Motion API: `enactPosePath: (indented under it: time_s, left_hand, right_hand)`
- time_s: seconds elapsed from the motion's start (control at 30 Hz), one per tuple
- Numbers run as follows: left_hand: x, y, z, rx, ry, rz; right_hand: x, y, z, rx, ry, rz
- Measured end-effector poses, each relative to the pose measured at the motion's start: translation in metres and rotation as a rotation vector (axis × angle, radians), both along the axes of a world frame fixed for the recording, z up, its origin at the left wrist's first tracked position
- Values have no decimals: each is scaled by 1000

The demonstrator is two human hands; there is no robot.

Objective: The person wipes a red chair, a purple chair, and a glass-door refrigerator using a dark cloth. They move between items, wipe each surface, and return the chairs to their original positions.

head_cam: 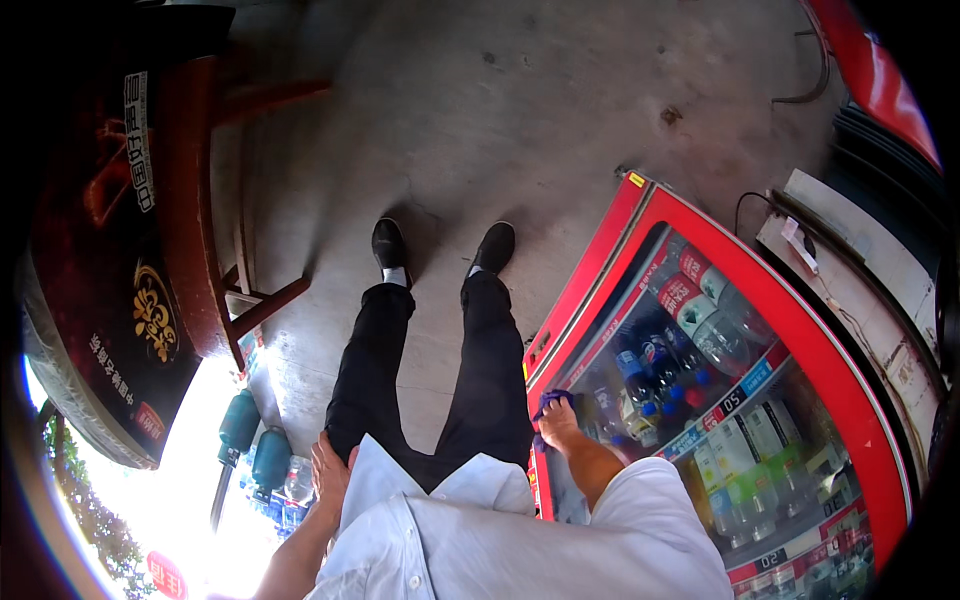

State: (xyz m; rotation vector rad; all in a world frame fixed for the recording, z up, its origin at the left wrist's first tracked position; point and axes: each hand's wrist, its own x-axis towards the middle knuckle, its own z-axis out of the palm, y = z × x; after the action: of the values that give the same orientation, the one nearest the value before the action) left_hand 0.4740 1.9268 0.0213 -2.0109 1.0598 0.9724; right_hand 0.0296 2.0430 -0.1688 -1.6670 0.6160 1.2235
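Observation:
My right hand point(559, 424) presses a bunched dark purple cloth point(553, 403) against the left edge of the glass door of a red-framed drinks refrigerator point(761, 255). Behind the glass, large clear bottles with red labels point(686, 300) stand on a shelf, with smaller blue-capped bottles point(660, 367) beside them. Another shelf holds bottles with green and white labels point(739, 465). Against my thigh rests my left hand point(328, 469), with no object visible in it; part of it is hidden by my shirt.
A dark red wooden table or bench point(191, 225) stands at the left beside a dark printed banner point(97, 262). Two teal cylindrical objects point(255, 435) are at the lower left. Right of the refrigerator, a cable and a white power strip point(801, 244) lie on a pale surface. The floor is bare concrete point(450, 112).

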Motion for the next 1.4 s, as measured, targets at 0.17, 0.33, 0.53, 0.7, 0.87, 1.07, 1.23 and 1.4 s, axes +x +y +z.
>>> enactPosePath:
  time_s: [0.17, 0.33, 0.53, 0.7, 0.87, 1.07, 1.23, 1.4]
  left_hand:
    - [9, 15, -8, -32, 27, 0]
    - [16, 23, -16, -145, 38, -59]
    - [-3, -2, -18, -161, 47, -1]
    - [-3, -11, -17, -124, 95, 53]
    - [-10, -29, -14, -185, 171, 99]
    - [-10, -30, -27, -222, 190, 31]
    - [-20, -37, -36, -217, 126, 11]
    - [-22, -35, -45, -227, 122, -32]
  right_hand:
    - [-44, -161, -53, -333, 123, 149]
    - [-119, -355, -90, -941, 228, 115]
    - [-131, -397, -132, -934, 270, -76]
    - [-83, -245, -168, -733, 198, -16]
    - [-32, -90, -147, -117, 96, -81]
    - [-88, -244, -189, -577, 182, 162]
    - [-144, -424, -208, -907, 302, -5]
    - [-127, -404, -239, -846, 322, -5]
